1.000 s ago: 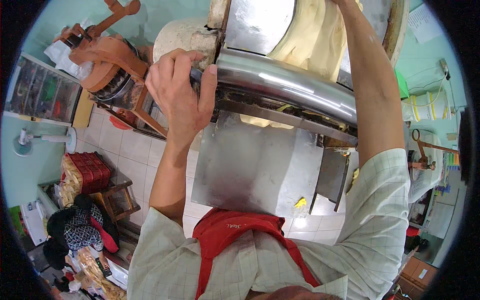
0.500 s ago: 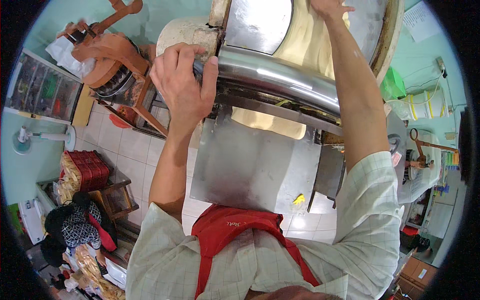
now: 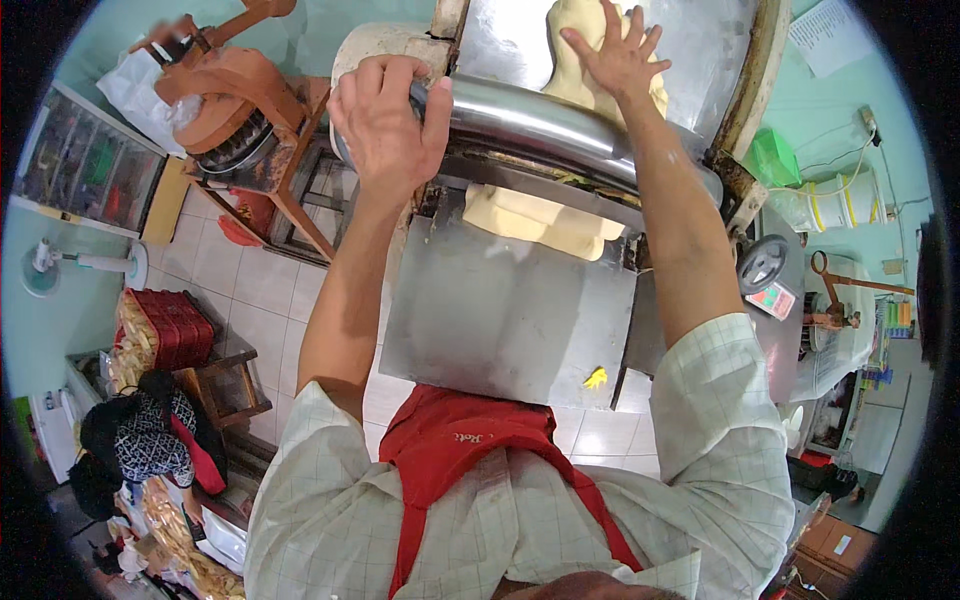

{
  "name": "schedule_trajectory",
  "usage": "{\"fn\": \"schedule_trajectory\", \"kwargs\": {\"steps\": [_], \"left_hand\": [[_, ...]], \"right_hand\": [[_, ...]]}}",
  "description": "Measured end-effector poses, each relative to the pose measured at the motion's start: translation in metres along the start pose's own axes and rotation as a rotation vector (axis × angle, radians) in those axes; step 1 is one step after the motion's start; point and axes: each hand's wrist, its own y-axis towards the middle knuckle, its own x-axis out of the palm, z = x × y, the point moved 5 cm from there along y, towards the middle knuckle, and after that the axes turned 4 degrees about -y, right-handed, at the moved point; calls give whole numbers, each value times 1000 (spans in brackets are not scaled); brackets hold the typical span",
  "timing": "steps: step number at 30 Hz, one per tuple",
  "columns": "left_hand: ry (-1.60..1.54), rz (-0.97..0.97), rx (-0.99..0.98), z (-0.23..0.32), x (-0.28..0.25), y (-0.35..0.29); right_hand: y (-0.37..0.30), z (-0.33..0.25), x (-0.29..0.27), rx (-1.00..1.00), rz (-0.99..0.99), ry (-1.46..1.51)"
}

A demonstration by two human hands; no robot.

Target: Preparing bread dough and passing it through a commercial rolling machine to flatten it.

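A steel dough-rolling machine fills the upper middle. My left hand (image 3: 388,122) is clamped over the left end of its shiny roller (image 3: 560,125). My right hand (image 3: 618,58) lies flat, fingers spread, on a pale yellow slab of dough (image 3: 575,30) on the feed tray above the roller. A flattened sheet of the same dough (image 3: 545,222) comes out under the roller onto the sloping steel chute (image 3: 500,320). A small yellow dough scrap (image 3: 596,378) sits at the chute's lower right corner. I wear a checked shirt and a red apron.
An orange-brown hand-cranked machine (image 3: 225,100) on a metal stand is at upper left. A red crate (image 3: 172,325), a stool with clothes and a white fan (image 3: 60,265) stand on the tiled floor at left. White buckets (image 3: 835,205) and a scale are at right.
My right hand has slid down the upper dough slab toward the roller. More flattened dough shows below the roller. My left hand has stayed on the roller's end.
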Motion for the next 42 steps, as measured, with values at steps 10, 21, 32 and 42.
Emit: {"fn": "schedule_trajectory", "kwargs": {"steps": [10,21,32,42], "left_hand": [[-33,10,-9,-3,-1,-1],[-35,173,123,27,-11,-31],[-969,-459,-1323,-125,176,-299],[-1464,-742,-1695,-87,221,-270]], "right_hand": [[-40,-8,8,39,-618,57],[-121,-29,-54,-71,-427,121],[-384,-24,-12,778,-465,930],[-399,21,73,1252,-397,1145]]}}
